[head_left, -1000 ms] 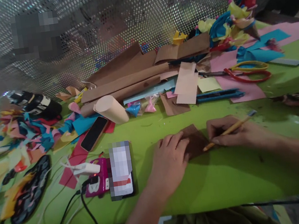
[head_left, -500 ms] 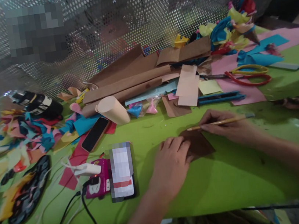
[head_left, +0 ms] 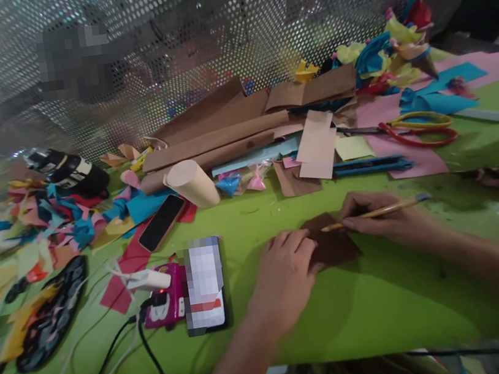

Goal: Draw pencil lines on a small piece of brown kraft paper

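On the green tabletop lies a small piece of dark brown paper (head_left: 334,244). My left hand (head_left: 289,268) rests flat over its left side, fingers stretched out and covering that edge. My right hand (head_left: 367,214) is closed in a writing grip round a slim yellow-brown pencil (head_left: 385,209). The pencil slants, with its point over the upper part of the brown paper, and its grey end sticks out to the right. Whether the point touches the paper, I cannot tell.
A lit phone (head_left: 205,292) and a magenta power adapter (head_left: 166,301) with cables lie left of my hands. Behind stand a cream paper roll (head_left: 193,184), cardboard strips (head_left: 215,143) and red-and-yellow scissors (head_left: 422,127). Colourful paper scraps (head_left: 83,229) crowd the left side.
My right hand has brought the pencil's point slightly down and to the right, further onto the brown paper. My left hand stays on the paper. The view has shifted a little.
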`<state>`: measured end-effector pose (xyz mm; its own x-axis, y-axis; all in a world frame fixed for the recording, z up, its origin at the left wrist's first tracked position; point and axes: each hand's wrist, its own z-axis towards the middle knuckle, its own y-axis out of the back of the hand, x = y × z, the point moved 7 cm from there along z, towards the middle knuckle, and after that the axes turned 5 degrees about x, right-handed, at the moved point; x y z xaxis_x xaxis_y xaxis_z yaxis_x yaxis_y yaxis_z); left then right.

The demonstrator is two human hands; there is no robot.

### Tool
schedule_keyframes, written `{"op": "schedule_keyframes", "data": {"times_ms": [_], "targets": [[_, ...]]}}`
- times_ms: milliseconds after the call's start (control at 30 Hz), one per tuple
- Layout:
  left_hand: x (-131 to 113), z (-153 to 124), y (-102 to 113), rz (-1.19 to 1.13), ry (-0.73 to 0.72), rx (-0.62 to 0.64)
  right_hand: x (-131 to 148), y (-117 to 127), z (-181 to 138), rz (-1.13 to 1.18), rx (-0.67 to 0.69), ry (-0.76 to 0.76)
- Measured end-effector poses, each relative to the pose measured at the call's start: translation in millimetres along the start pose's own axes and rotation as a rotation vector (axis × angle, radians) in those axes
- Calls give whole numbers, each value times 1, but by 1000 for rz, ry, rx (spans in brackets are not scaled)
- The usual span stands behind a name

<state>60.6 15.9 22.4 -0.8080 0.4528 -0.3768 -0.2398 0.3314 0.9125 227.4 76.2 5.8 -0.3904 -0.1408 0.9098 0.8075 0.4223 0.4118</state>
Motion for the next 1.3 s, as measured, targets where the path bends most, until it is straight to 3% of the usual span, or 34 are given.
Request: {"op": "schedule_keyframes", "data": {"times_ms": [233, 533, 833, 1300], "targets": [[2, -2, 2, -43, -13, -4, -8, -13, -11, 49, 156, -24], [2, -2, 2, -45, -21, -10, -8, -18, -18, 74, 224, -33], [0, -4, 3, 19, -21, -26, 0, 0, 3, 87, -103, -27], [1, -4, 2, -10, -18, -28, 2, -3, 5, -8, -76, 13]]}}
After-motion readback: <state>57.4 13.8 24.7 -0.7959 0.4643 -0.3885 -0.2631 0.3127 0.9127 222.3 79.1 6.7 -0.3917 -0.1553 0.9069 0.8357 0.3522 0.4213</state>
